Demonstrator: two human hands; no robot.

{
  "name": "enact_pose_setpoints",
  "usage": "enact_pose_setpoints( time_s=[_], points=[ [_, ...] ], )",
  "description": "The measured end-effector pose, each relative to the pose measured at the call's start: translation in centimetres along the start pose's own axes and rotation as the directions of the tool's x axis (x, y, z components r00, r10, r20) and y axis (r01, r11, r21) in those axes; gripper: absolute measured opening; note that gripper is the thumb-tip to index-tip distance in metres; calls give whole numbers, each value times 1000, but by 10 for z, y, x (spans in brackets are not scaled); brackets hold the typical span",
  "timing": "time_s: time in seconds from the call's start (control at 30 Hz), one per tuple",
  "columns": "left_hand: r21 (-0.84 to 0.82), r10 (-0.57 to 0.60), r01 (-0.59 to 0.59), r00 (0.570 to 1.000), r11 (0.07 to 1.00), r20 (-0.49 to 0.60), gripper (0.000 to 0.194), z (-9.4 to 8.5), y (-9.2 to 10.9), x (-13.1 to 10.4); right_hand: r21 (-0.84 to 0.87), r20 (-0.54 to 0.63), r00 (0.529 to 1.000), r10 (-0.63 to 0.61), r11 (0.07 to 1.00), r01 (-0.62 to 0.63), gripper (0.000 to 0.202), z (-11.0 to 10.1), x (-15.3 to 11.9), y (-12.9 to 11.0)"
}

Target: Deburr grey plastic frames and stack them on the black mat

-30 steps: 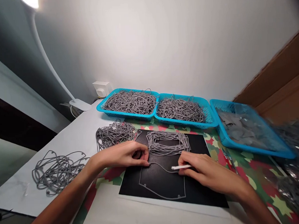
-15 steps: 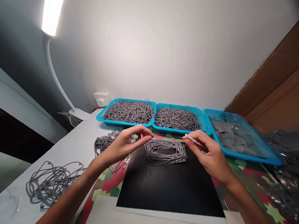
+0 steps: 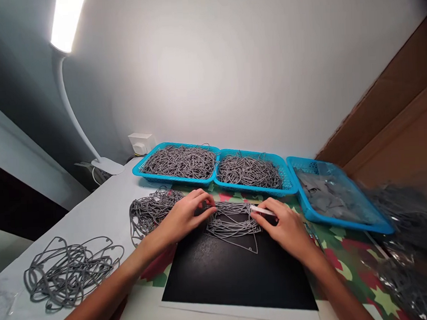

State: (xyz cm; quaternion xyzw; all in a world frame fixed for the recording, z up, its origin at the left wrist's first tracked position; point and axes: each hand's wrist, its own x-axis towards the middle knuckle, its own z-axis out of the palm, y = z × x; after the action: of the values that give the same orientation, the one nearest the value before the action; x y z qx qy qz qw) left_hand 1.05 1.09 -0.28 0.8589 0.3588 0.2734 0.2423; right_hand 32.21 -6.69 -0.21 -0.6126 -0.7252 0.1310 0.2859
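A stack of thin grey rectangular loops (image 3: 234,225) lies on a black sheet (image 3: 237,278). One loop pokes out of it at a slant toward me. My left hand (image 3: 193,213) is at the stack's left end, thumb and forefinger curled close together in a pinch; whatever is between the tips is hidden. At the right end, my right hand (image 3: 283,225) is closed around a slim white stick-like tool (image 3: 262,210), whose tip reaches the stack's upper right corner. A tangle of grey loops (image 3: 144,211) lies left of the sheet, partly behind my left hand.
Two blue baskets (image 3: 175,180) full of grey loops stand along the wall. Another blue basket (image 3: 349,225) holds flat grey pieces in clear plastic. More loose loops (image 3: 71,270) lie on the white tabletop at left. A lamp (image 3: 71,110) stands at the back left, plastic bags (image 3: 406,226) at right.
Both hands have come down and inward to the stack's two ends, the white tool with my right. One loop now sticks out toward me. The view has shifted slightly.
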Motion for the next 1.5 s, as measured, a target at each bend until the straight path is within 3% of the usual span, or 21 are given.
enact_pose_setpoints(
  time_s=[0.2, 0.43, 0.63, 0.83, 1.13, 1.37, 1.5],
  points=[
    [91, 35, -36, 999, 995, 10, 18, 19, -7, 0, -100, 144, 984, -102, 988, 117, 10, 13, -3, -12],
    [89, 103, -101, 995, 991, -18, 18, 22, 4, 0, -58, 170, 978, -122, 989, 133, 14, 4, -4, -5],
    [172, 158, -160, 987, 972, 20, 19, 32, 14, -3, -13, 194, 975, -111, 993, 116, 16, -2, -4, -3],
    [160, 155, -152, 988, 975, -6, 24, 37, 11, -5, 109, 144, 989, 13, 994, -29, 22, -6, 8, -8],
    [249, 154, -129, 985, 960, -82, 31, 39, 7, -7, 88, -58, 998, 35, 996, -29, 28, 22, 25, 10],
    [264, 162, -132, 982, 955, -93, 28, 40, 6, -8, 9, -100, 992, -70, 997, 72, 22, 25, 12, -2],
    [260, 268, -264, 963, 929, 20, 23, 40, 14, -11, -46, 119, 946, -303, 950, 310, 7, 19, -2, -17]
  ],
)
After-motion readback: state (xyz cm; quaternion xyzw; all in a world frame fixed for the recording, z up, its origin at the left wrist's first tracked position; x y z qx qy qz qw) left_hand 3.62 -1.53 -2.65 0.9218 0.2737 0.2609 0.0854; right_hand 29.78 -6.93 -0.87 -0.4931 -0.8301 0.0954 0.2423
